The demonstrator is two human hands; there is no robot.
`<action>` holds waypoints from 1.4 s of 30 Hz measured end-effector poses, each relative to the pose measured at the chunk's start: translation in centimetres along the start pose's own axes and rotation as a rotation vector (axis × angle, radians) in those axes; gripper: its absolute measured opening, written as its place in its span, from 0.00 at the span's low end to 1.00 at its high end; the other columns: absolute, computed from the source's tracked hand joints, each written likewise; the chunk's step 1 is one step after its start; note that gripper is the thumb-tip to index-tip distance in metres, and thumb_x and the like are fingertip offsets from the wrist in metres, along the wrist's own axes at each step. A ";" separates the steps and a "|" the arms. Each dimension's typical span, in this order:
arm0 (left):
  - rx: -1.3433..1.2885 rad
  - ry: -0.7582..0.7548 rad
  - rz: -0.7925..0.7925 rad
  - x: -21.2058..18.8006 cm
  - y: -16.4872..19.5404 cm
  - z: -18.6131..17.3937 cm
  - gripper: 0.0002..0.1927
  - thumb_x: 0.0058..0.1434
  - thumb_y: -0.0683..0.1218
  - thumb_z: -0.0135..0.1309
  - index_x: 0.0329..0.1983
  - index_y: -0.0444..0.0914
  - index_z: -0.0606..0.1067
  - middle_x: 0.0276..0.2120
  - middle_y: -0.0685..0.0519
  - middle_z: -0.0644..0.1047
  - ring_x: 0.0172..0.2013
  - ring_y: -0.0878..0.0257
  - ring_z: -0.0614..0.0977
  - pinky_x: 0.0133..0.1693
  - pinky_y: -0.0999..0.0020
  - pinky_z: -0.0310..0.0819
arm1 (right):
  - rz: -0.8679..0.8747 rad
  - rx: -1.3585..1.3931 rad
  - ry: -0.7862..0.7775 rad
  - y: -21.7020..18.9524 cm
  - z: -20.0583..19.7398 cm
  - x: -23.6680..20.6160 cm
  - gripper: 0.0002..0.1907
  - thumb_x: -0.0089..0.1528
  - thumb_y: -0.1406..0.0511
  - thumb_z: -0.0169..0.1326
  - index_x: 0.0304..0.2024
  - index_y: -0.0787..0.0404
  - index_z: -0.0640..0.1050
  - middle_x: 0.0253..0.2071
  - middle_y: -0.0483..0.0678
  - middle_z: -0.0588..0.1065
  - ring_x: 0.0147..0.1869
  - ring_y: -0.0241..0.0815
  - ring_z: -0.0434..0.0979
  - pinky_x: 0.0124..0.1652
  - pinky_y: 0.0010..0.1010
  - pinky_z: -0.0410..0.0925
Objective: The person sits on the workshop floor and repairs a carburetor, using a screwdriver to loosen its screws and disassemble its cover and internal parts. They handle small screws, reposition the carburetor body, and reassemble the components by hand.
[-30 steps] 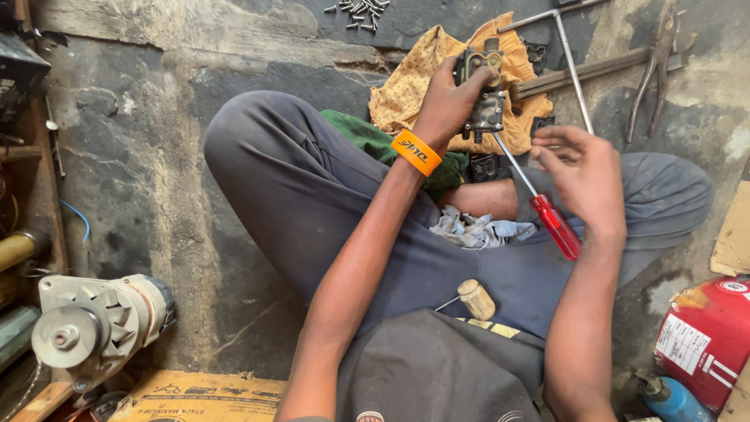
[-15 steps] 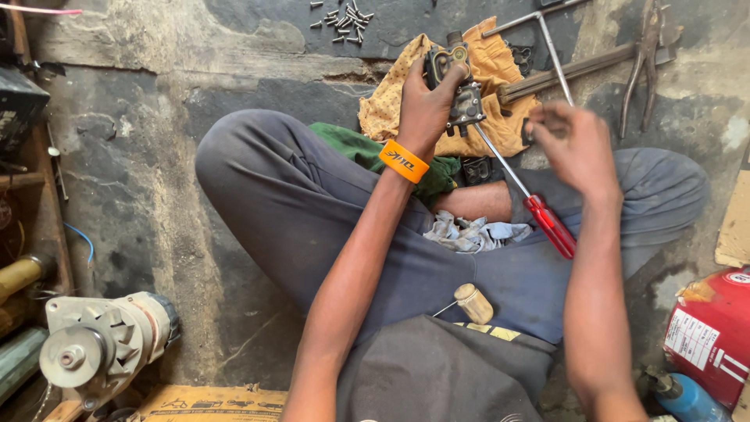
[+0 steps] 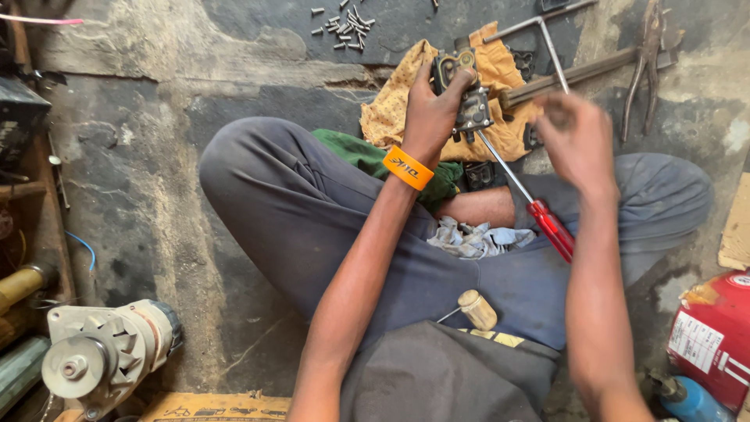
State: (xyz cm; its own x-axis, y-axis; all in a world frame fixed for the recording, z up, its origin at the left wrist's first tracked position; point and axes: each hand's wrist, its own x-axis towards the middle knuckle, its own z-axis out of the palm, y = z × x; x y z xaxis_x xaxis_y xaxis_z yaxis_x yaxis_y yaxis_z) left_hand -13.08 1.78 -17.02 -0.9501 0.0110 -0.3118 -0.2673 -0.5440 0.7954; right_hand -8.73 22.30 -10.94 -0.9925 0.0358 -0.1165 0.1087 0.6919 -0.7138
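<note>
Gripping one small metal mechanism (image 3: pixel 467 100) in a clenched left hand (image 3: pixel 432 109), the person sits cross-legged on the stone floor (image 3: pixel 156 180), holding the part up over one yellow cloth (image 3: pixel 402 109). One orange wristband (image 3: pixel 408 167) circles the left wrist. The right hand (image 3: pixel 578 144) is blurred; whether it grips anything I cannot tell, though one red-handled screwdriver (image 3: pixel 531 203) runs from just below it to the mechanism, its tip at the part. One grey rag (image 3: pixel 478 238) lies in the lap, and one wooden-handled tool (image 3: pixel 473 309) rests on the thigh. On the floor beyond lie one scatter of small bolts (image 3: pixel 348 22), too many to count, one T-shaped wrench (image 3: pixel 539 31) and one pair of pliers (image 3: pixel 648 55). One alternator (image 3: pixel 98 358) stands at lower left. At lower right sits one red can (image 3: pixel 715 340) with a white rectangular label, beside one blue cylinder (image 3: pixel 687 398). One yellow printed carton (image 3: pixel 215 408) edges the bottom.
</note>
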 end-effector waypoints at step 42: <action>0.207 -0.254 -0.238 -1.3 -1.2 -0.2 0.18 0.62 0.48 0.57 0.50 0.32 0.75 0.37 0.53 0.79 0.35 0.68 0.79 0.37 0.72 0.75 | 0.182 1.388 -0.219 2.4 -1.8 -1.4 0.22 0.71 0.74 0.47 0.68 0.69 0.69 0.64 0.59 0.72 0.65 0.45 0.76 0.62 0.33 0.74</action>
State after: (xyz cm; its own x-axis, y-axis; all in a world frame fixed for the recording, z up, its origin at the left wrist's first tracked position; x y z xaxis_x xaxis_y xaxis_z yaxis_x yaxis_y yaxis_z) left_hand -11.46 2.24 -17.71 -0.8603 0.3372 -0.3823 -0.4868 -0.3210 0.8124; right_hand -7.19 25.17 -11.25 -0.9444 -0.1534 -0.2909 0.3247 -0.5748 -0.7511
